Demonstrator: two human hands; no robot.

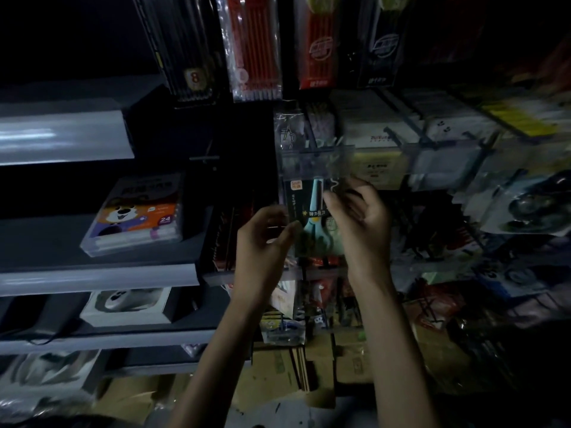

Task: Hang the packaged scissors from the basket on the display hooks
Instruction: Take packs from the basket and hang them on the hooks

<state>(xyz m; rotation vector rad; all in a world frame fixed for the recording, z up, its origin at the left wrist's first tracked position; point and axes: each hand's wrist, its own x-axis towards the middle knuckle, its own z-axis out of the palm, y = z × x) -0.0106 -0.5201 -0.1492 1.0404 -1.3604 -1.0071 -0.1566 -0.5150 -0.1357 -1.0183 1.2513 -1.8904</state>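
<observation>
The person holds the packaged scissors (309, 208) upright between both hands, in front of a dim display wall. The left hand (265, 236) pinches the pack's lower left edge, its fingers (292, 227) curled in with the thumb on the clear plastic. The right hand (361, 217) grips the right edge higher up, its fingers (332, 199) bent round the side of the card. The pack holds one pair of scissors with pale teal handles on a dark backing card. The handles sit low, between the two sets of fingers.

Just above the fingers a clear price-tag strip (315, 163) crosses the top of the pack. Whether the pack's hole is on a hook cannot be told, since the strip and the blur cover it.

Well above the fingers hang sleeves of pens, a red pen pack (256, 47) beside a black pen pack (188, 47). Left of the left fingers a shelf (99, 276) carries a clear marker case (136, 211) marked 24, with a cartoon animal on its card and markers showing along its front edge. Below that, a white box (123, 304) lies open-faced with a pale rounded item inside. Beneath the forearms, cardboard cartons (349, 362) sit on the floor.
</observation>
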